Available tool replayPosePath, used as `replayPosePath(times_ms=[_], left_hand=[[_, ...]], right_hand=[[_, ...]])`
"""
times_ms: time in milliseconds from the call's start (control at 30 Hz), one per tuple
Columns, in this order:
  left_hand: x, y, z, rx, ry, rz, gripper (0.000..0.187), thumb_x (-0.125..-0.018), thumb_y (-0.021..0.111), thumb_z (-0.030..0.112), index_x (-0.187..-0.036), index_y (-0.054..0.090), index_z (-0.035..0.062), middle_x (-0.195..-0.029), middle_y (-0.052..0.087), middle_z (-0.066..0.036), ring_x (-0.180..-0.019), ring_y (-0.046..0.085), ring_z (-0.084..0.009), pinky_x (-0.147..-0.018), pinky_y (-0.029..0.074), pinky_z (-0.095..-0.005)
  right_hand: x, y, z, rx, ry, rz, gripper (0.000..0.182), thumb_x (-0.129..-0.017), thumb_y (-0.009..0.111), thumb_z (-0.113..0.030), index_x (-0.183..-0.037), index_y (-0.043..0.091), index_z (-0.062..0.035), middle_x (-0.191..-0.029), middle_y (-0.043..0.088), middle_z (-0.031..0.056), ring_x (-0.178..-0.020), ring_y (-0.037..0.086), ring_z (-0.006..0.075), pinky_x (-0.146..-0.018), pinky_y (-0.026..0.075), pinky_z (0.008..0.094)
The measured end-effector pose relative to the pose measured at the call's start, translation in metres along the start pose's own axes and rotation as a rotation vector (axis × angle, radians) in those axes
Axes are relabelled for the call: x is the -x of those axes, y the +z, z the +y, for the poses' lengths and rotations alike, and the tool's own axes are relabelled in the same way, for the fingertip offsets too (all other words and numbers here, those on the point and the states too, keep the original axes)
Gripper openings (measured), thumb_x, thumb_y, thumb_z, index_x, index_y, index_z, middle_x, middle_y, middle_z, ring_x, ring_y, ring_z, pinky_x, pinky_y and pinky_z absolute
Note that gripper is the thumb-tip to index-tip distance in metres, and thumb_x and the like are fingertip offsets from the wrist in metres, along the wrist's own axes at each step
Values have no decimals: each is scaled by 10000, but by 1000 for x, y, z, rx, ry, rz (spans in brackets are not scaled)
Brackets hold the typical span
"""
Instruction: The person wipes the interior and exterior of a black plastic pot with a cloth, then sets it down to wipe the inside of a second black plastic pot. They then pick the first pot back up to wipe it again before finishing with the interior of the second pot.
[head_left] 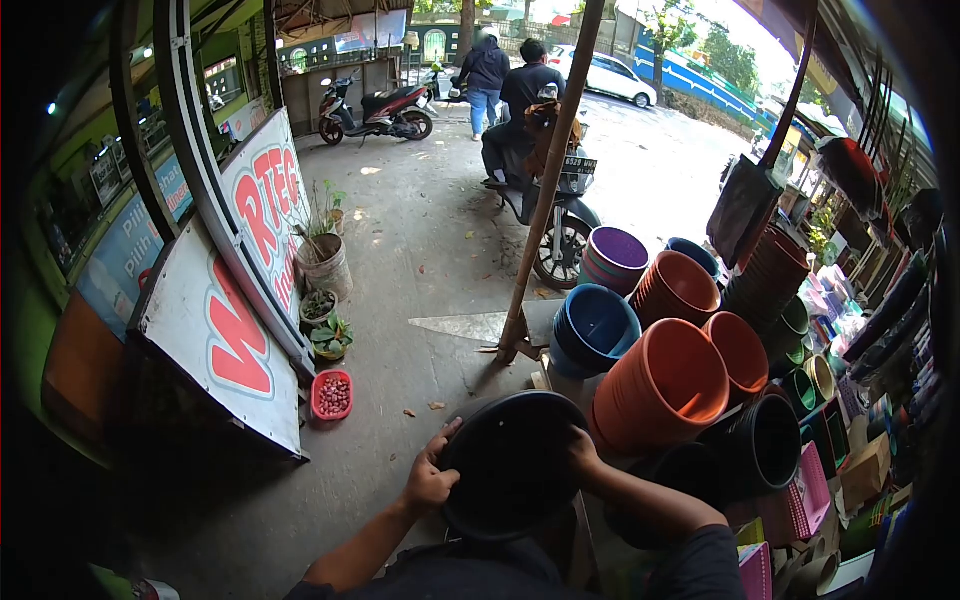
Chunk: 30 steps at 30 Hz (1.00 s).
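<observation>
A large round black plastic pot (512, 470) is held up in front of my body, its wide mouth turned toward me and its dark inside showing. My left hand (434, 474) is closed on the pot's left edge, fingers along the outside and thumb curled near the rim. At the opposite edge, my right hand (581, 452) grips the rim; its fingertips are lost in the shadow. A small bright spot shows on the pot's inner wall. Just right of my hands stand stacked orange pots (672, 385) and a stack of black pots (765, 450).
Blue pots (597, 325) and a purple pot (618, 250) stand beyond, near a slanted wooden pole (555, 170). Left are a signboard (240, 330), potted plants (330, 335) and a red basket (332, 395). Two people and motorbikes (375, 112) are farther off.
</observation>
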<state>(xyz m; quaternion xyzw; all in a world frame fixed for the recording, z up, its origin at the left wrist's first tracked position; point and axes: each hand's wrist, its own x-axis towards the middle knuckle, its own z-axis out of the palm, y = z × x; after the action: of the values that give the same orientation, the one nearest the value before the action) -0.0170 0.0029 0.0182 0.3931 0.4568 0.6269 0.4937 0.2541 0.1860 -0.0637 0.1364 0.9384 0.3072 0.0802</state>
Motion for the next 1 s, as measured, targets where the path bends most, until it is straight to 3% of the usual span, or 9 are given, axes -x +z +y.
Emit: replayPosePath(times_ms=[233, 333, 400, 467, 600, 767, 867, 933, 1000], left_hand=[[-5, 12, -9, 55, 135, 152, 376, -806, 597, -57, -1182, 588, -30, -1515, 372, -191, -1450, 254, -310, -1185, 130, -415], [-1, 20, -21, -144, 179, 171, 356, -883, 648, 37, -1225, 570, -21, -1509, 392, -172, -1453, 244, -320, -1186, 119, -428], [4, 19, -30, -206, 186, 160, 346, -894, 654, 57, -1221, 572, -19, -1505, 401, -164, -1449, 253, -321, -1184, 126, -434], [11, 21, -31, -272, 191, 151, 337, -904, 660, 76, -1217, 575, -16, -1502, 410, -155, -1445, 263, -321, -1183, 132, -441], [24, 16, -32, -317, 223, 185, 248, -897, 632, 30, -1138, 593, -18, -1476, 432, -187, -1432, 301, -298, -1179, 157, -443], [29, -8, -58, 14, 195, 332, 362, -890, 555, -44, -1251, 524, -44, -1440, 470, -169, -1336, 440, -237, -1141, 268, -367], [24, -13, -43, 110, 220, 403, 485, -880, 527, -63, -1358, 471, -4, -1315, 565, -90, -1196, 543, -166, -1069, 374, -320], [21, -12, -34, 126, 217, 425, 478, -882, 529, -63, -1352, 479, 6, -1277, 586, -81, -1175, 552, -163, -1059, 387, -322], [18, -13, -32, 138, 218, 444, 475, -879, 540, -63, -1344, 486, 11, -1264, 594, -76, -1175, 552, -162, -1053, 394, -320]], right_hand=[[9, -72, -98, -1143, 78, -606, 615, -941, 495, -441, -1503, 357, -234, -1624, 136, 100, -1505, 42, 304, -1134, -54, 644], [-16, -95, -134, -1643, 197, -428, 601, -960, 465, -484, -1445, 431, -131, -1496, 404, 157, -1386, 371, 364, -1140, 201, 600], [-50, -170, -90, -2701, 1016, -607, 533, -973, 460, -429, -1315, 509, -23, -1247, 604, 158, -1134, 601, 322, -1017, 447, 470], [-77, -171, -69, -3111, 1170, -1, 447, -973, 459, -352, -1214, 541, 16, -1032, 666, 137, -854, 677, 261, -805, 566, 371], [-74, -137, -10, -3230, 1046, 636, 504, -984, 349, -380, -1239, 502, 27, -1122, 633, 198, -1005, 648, 322, -927, 524, 461], [-26, -118, 17, -2871, 1549, 1191, 620, -987, 263, -444, -1259, 474, 71, -1204, 580, 223, -1130, 578, 366, -998, 471, 491], [3, -107, -7, -2407, 1709, 1175, 563, -963, 427, -423, -1255, 525, 49, -1191, 596, 154, -1107, 596, 278, -990, 464, 403], [12, -135, -28, -2126, 1715, 687, 504, -963, 498, -358, -1269, 528, 42, -1178, 596, 132, -1113, 582, 265, -1018, 423, 380], [8, -146, -59, -2307, 1220, 589, 549, -935, 584, -269, -1350, 450, 64, -1296, 538, 189, -1228, 517, 313, -1082, 357, 372]])
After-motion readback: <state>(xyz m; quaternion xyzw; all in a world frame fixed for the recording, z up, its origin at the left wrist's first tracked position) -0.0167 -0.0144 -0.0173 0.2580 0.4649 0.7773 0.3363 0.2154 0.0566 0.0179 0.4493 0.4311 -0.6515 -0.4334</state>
